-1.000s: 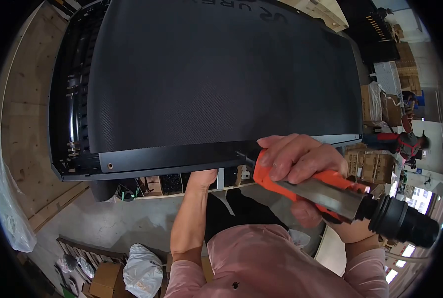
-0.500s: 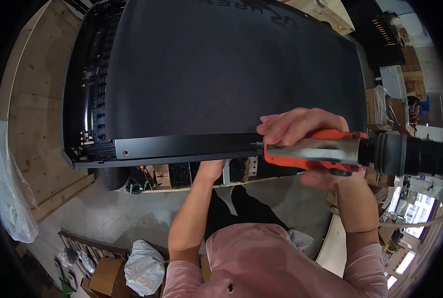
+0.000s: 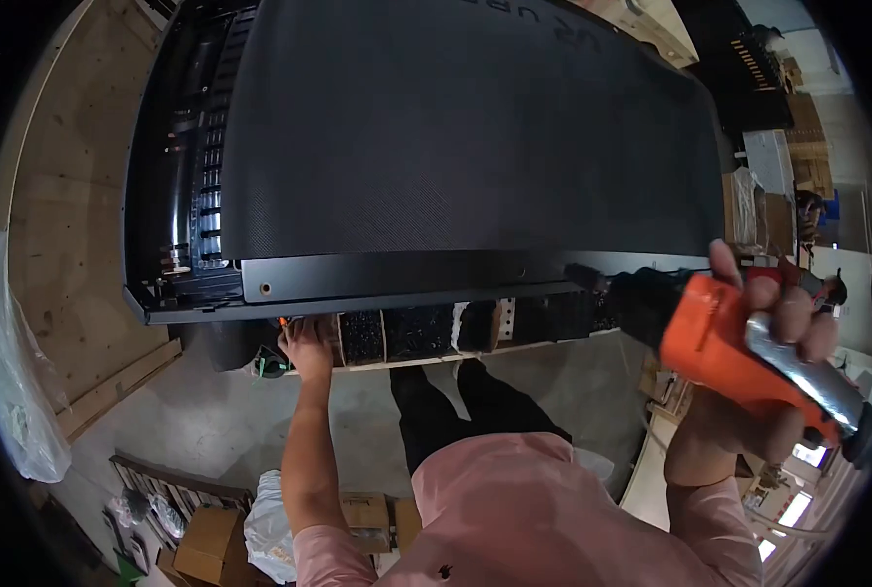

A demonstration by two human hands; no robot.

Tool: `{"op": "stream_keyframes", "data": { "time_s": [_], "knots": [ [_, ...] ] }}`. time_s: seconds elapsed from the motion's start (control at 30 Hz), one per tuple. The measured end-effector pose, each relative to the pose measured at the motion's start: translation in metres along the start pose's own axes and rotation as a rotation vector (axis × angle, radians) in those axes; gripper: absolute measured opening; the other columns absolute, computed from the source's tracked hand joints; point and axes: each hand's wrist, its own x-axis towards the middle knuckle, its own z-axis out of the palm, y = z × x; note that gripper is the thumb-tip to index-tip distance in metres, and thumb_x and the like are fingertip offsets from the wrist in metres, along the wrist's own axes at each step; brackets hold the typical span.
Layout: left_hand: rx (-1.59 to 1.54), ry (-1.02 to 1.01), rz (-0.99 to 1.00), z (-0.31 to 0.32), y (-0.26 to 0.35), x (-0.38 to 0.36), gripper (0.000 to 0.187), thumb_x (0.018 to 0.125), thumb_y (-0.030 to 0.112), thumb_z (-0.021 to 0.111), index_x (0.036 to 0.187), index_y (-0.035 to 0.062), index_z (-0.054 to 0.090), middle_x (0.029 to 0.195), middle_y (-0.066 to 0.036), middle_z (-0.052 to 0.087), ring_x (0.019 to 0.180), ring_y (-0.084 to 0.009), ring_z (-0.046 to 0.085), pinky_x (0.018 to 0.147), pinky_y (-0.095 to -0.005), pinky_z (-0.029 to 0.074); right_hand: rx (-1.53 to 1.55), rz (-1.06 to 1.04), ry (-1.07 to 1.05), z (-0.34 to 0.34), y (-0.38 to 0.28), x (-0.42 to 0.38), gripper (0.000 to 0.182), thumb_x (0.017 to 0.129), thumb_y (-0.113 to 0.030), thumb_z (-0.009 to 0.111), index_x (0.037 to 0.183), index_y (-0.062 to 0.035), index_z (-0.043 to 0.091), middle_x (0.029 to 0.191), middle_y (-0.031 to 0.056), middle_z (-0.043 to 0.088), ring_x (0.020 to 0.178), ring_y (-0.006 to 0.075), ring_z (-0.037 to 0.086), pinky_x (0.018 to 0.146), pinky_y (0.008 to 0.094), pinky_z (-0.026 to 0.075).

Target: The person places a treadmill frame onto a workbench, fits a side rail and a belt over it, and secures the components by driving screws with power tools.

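I've got the drill (image 3: 700, 335) gripped in my right hand (image 3: 791, 319), long axis slanting, nose leftward toward the rail (image 3: 387, 276); left hand (image 3: 307, 350), farther off, at tray (image 3: 384, 338), grip can't tell.

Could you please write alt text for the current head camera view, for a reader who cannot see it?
A person's right hand holds an orange power tool near a black machine topped with a dark textured sheet. The left hand is at a compartmented tray along the machine's near edge; a cardboard box and white bag appear lower left.
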Motion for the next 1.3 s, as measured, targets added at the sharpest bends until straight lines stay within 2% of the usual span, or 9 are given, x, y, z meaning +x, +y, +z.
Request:
{"op": "stream_keyframes", "data": {
  "time_s": [0.07,0.1,0.17,0.2,0.3,0.47,0.77,1.03,1.3],
  "knots": [
    [0.085,0.232,0.043,-0.027,0.048,0.0,0.018,0.09,0.019,0.062,0.104,0.0079,0.063,0.108,-0.013,0.065,0.109,-0.0323,0.056,0.09,-0.052,0.036,0.064,0.019,0.1,-0.01,-0.017,-0.004,0.045,0.079,-0.042,0.075,0.104,-0.016,0.049,0.117,-0.0019,0.053,0.12,0.0264,0.055,0.118,0.0668,0.02],
    [0.027,0.131,-0.005,-0.035,0.077,-0.015,0.015,0.09,0.017,0.061,0.1,0.0058,0.063,0.099,-0.014,0.065,0.098,-0.034,0.059,0.086,-0.0514,0.041,0.037,0.068,0.186,-0.015,-0.02,-0.013,0.047,0.078,-0.042,0.076,0.105,-0.016,0.047,0.114,-0.0003,0.054,0.117,0.0254,0.055,0.116,0.0649,0.025],
    [-0.36,-0.131,0.243,-0.027,0.156,-0.046,0.013,0.091,0.016,0.06,0.097,0.0051,0.065,0.084,-0.016,0.063,0.076,-0.0356,0.063,0.067,-0.0455,0.052,-0.006,0.156,0.207,-0.032,-0.008,-0.036,0.047,0.079,-0.041,0.076,0.107,-0.0145,0.05,0.114,0.0021,0.055,0.115,0.0253,0.056,0.113,0.0618,0.031],
    [-0.334,-0.366,0.358,-0.002,0.192,-0.066,0.015,0.089,0.016,0.061,0.099,0.0052,0.065,0.085,-0.016,0.064,0.079,-0.0347,0.065,0.071,-0.0436,0.054,0.01,0.214,0.273,-0.035,0.003,-0.053,0.049,0.079,-0.04,0.076,0.11,-0.0118,0.052,0.111,0.0055,0.056,0.114,0.0271,0.056,0.109,0.0588,0.036],
    [0.012,-0.373,0.422,0.07,0.274,-0.065,0.017,0.087,0.017,0.058,0.1,0.0074,0.062,0.093,-0.012,0.065,0.078,-0.0273,0.069,0.069,-0.0395,0.056,0.131,0.465,0.388,-0.047,0.017,-0.098,0.048,0.079,-0.028,0.078,0.113,-0.0041,0.054,0.114,0.0147,0.06,0.115,0.0319,0.059,0.105,0.0528,0.043],
    [0.292,-0.56,0.353,0.113,0.287,-0.068,0.016,0.088,0.02,0.057,0.097,0.0081,0.061,0.094,-0.012,0.066,0.079,-0.026,0.071,0.064,-0.039,0.056,0.098,0.614,0.433,-0.094,0.015,-0.167,0.038,0.081,-0.014,0.074,0.111,0.0003,0.056,0.113,0.018,0.063,0.11,0.0292,0.063,0.097,0.0449,0.051],
    [0.245,-0.538,0.698,0.098,0.282,-0.06,0.012,0.089,0.013,0.053,0.096,0.0089,0.061,0.088,-0.011,0.067,0.072,-0.0261,0.071,0.057,-0.0392,0.056,0.109,0.708,0.583,-0.168,0.017,-0.228,0.036,0.081,-0.012,0.073,0.11,0.0002,0.057,0.112,0.0176,0.065,0.107,0.0266,0.064,0.095,0.0421,0.052],
    [0.176,-0.622,0.176,0.097,0.292,-0.069,0.014,0.088,0.012,0.054,0.1,0.0074,0.06,0.097,-0.015,0.068,0.085,-0.0338,0.07,0.07,-0.0439,0.057,0.079,0.707,0.514,-0.191,0.035,-0.242,0.034,0.081,-0.005,0.069,0.113,0.0006,0.057,0.115,0.0173,0.065,0.107,0.024,0.063,0.096,0.0397,0.05],
    [0.38,-0.666,0.104,0.122,0.289,-0.063,0.02,0.092,0.015,0.053,0.103,0.0075,0.067,0.095,-0.013,0.07,0.081,-0.0294,0.073,0.065,-0.0388,0.059,0.094,0.718,0.501,-0.194,0.045,-0.241,0.033,0.08,0.0,0.065,0.112,0.0009,0.057,0.115,0.0169,0.065,0.111,0.025,0.062,0.1,0.0406,0.048]
  ]
}}
